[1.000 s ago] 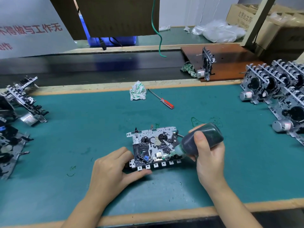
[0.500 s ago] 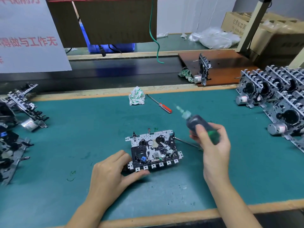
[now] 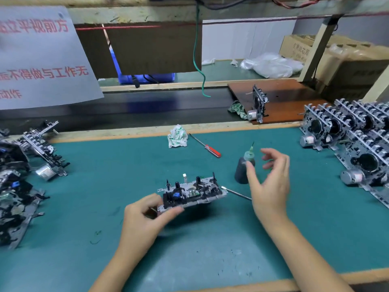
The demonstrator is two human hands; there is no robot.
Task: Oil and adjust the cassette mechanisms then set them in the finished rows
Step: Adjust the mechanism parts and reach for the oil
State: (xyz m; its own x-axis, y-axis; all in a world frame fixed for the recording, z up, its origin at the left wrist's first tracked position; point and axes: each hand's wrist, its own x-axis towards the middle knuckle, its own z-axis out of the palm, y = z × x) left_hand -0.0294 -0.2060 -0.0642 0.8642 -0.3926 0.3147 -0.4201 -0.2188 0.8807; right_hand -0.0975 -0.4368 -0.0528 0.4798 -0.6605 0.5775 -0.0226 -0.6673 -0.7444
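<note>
A cassette mechanism [image 3: 192,192] is tilted up off the green mat [image 3: 105,186], and my left hand [image 3: 147,216] grips its near left edge. The dark oil bottle [image 3: 244,168] with a green nozzle stands upright on the mat, just right of the mechanism. My right hand [image 3: 270,182] hovers beside the bottle with fingers spread and holds nothing. A thin metal tool [image 3: 235,192] lies on the mat between the mechanism and my right hand. Rows of upright mechanisms [image 3: 353,133] stand at the right.
A heap of mechanisms [image 3: 19,171] lies at the left edge. A crumpled rag [image 3: 177,136] and a red-handled screwdriver [image 3: 207,146] lie near the mat's far edge. One mechanism [image 3: 258,106] stands on a brown board [image 3: 284,95] behind. Cardboard boxes [image 3: 347,66] sit at the far right.
My right hand lifted the oil bottle from the mechanism, stood it upright on the mat and let go. My left hand tilted the mechanism's near edge up.
</note>
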